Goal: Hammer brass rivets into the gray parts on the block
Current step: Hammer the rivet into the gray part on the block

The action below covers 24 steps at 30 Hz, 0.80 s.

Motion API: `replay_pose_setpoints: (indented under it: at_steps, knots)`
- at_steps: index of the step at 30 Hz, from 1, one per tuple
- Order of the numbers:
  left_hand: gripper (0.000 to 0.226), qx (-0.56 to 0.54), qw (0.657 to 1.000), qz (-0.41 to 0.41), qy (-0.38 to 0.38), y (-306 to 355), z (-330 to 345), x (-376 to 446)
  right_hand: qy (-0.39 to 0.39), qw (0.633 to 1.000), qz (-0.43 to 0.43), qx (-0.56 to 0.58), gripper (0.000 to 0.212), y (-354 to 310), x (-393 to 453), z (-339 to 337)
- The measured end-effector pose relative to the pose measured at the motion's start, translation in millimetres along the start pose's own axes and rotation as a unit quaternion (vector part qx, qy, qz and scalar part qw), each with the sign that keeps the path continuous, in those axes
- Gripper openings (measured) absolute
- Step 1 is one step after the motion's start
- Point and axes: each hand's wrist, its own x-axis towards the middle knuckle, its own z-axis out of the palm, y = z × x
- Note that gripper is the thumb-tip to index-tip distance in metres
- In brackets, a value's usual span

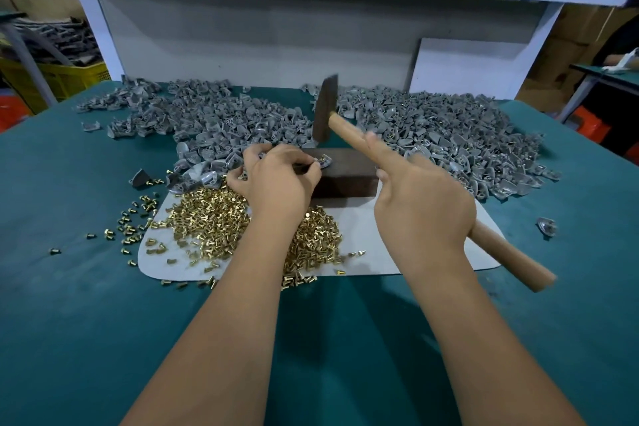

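Gripping the hammer [345, 128] by its wooden handle, the right hand [423, 204] is poising its head above the block [349, 169]. The left hand [280, 180] is pinching a gray part [323, 161] steady there, apparently with a rivet seated, while loose rivets [214, 221] are lying close for reach.

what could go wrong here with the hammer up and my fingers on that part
1. The left hand pinches the gray part on the block, right under the raised hammer; a slightly off strike would likely hit fingertips.
2. The right hand holds the handle mid-length with its index finger extended, so aim may wander.
3. A glancing blow could tip the rivet or flick the part into the gray pile.
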Motion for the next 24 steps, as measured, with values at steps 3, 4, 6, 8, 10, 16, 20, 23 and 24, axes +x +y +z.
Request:
replay_pose_setpoints:
  at_steps: [3, 4, 6, 8, 10, 16, 20, 23, 24]
  knots:
    - [0.021, -0.012, 1.000, 0.000, 0.003, 0.8, 0.2, -0.3, 0.006, 1.000, -0.004, -0.011, 0.061, 1.1, 1.3, -1.5]
    - [0.019, -0.009, 1.000, 0.002, -0.004, 0.4, 0.0, -0.1, -0.016, 0.999, -0.010, -0.030, 0.061, 2.3, 2.7, 0.9]
    - [0.018, -0.007, 1.000, 0.000, -0.005, -0.3, -0.7, -1.1, -0.033, 0.999, -0.001, -0.022, 0.060, 2.2, 3.6, -0.5]
    - [0.022, -0.020, 1.000, -0.001, 0.008, -0.6, 0.6, -2.0, 0.028, 1.000, 0.006, 0.007, 0.060, -0.8, 0.9, -3.0]
    - [0.024, -0.026, 1.000, 0.002, 0.009, -0.7, 1.6, -2.5, 0.065, 0.998, -0.003, 0.021, 0.060, -0.1, -0.5, -3.7]
    - [0.014, -0.010, 1.000, 0.001, 0.001, -0.3, -1.7, -2.3, -0.018, 1.000, 0.002, -0.016, 0.060, 0.9, 2.3, -1.0]
    - [0.011, -0.004, 1.000, 0.006, 0.009, 1.2, 0.4, -5.0, 0.065, 0.998, 0.010, 0.026, 0.061, 2.6, 1.0, -5.5]
    - [0.009, 0.005, 1.000, 0.006, 0.001, 0.6, -0.8, -3.2, -0.034, 0.999, -0.002, -0.033, 0.062, 5.5, 5.2, -2.3]
    - [0.009, 0.009, 1.000, 0.008, -0.004, 1.1, -0.9, -3.5, -0.047, 0.998, -0.001, -0.035, 0.062, 5.9, 5.4, -1.5]
